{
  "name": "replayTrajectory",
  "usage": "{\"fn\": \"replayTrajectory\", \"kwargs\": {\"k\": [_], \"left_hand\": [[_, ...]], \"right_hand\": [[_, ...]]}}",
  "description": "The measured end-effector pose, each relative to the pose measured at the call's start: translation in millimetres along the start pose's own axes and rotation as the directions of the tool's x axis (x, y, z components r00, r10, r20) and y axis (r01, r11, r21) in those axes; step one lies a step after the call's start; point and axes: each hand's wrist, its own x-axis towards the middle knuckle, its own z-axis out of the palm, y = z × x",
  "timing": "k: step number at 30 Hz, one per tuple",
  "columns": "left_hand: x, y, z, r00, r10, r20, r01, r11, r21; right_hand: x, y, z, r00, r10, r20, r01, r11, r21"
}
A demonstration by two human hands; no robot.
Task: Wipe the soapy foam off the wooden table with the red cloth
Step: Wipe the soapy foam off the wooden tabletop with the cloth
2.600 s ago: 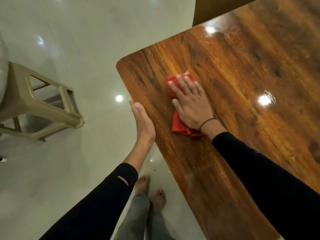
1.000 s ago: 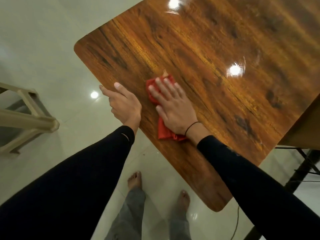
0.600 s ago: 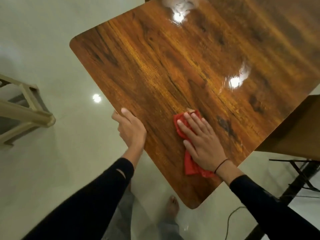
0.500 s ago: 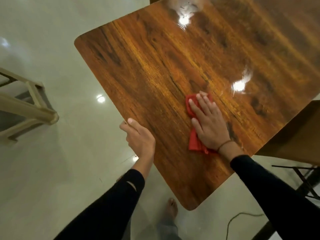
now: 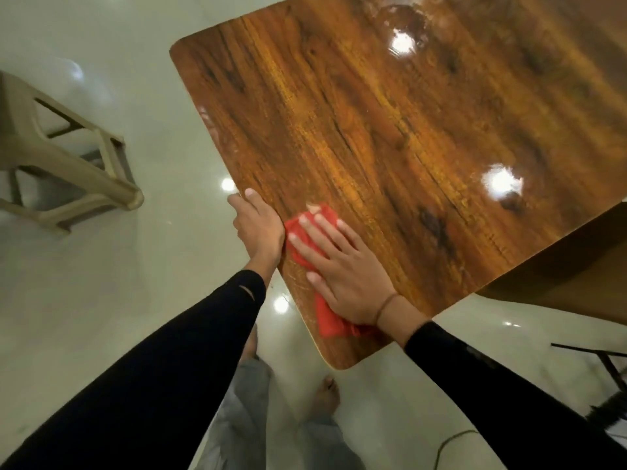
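Observation:
The glossy wooden table (image 5: 390,130) fills the upper right, with its near corner just in front of me. My right hand (image 5: 339,266) lies flat, fingers spread, pressing the red cloth (image 5: 305,225) onto the tabletop close to the left edge. A tail of the cloth sticks out under my wrist. My left hand (image 5: 259,228) is cupped against the table's left edge beside the cloth, touching it and holding nothing. A faint wet, foamy smear (image 5: 407,15) shows far off near the top, around a light reflection.
A beige plastic stool (image 5: 64,171) stands on the pale tiled floor at the left. A brown chair (image 5: 570,266) sits at the table's right edge, with a dark metal frame (image 5: 607,361) and a cable (image 5: 451,449) on the floor below. My bare feet (image 5: 327,395) are under the corner.
My right hand has slid the cloth from mid-table back toward the left edge, next to my left hand, which stays cupped at the edge. The view has shifted with my head.

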Motion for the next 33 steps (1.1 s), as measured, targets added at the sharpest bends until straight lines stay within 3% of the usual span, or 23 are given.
{"fn": "replayTrajectory", "kwargs": {"k": [3, 5, 10, 15, 18, 20, 22, 26, 33], "left_hand": [[-2, 2, -2, 1.000, 0.025, 0.003, -0.025, 0.999, 0.038], [-1, 3, -2, 1.000, 0.028, 0.004, -0.028, 0.998, 0.055], [0, 1, -1, 0.999, 0.040, -0.004, -0.040, 0.997, 0.063], [-1, 4, -4, 0.999, 0.031, 0.029, -0.032, 0.999, 0.035], [0, 4, -6, 0.999, 0.037, 0.035, -0.037, 0.999, 0.004], [0, 3, -5, 0.999, 0.036, 0.030, -0.036, 0.999, -0.001], [-2, 4, -3, 0.999, 0.036, 0.021, -0.036, 0.999, 0.010], [-1, 5, -2, 0.999, 0.024, 0.021, -0.024, 0.999, 0.027], [0, -1, -1, 0.998, 0.051, 0.022, -0.052, 0.998, 0.029]], "right_hand": [[-45, 13, 5, 0.995, -0.086, 0.048, 0.086, 0.996, 0.005], [-51, 33, 1, 0.995, -0.069, 0.074, 0.069, 0.998, 0.000], [-20, 89, -14, 0.981, 0.193, 0.015, -0.193, 0.981, 0.020], [32, 55, -10, 0.826, 0.553, -0.107, -0.551, 0.833, 0.058], [38, -7, 2, 0.742, 0.651, -0.160, -0.647, 0.758, 0.086], [30, -48, 12, 0.754, 0.639, -0.153, -0.635, 0.768, 0.084], [10, -75, 21, 0.824, 0.552, -0.132, -0.545, 0.834, 0.082], [-55, -68, 29, 0.915, 0.394, -0.086, -0.390, 0.919, 0.059], [-79, 34, 4, 0.851, 0.517, -0.091, -0.516, 0.856, 0.029]]}}
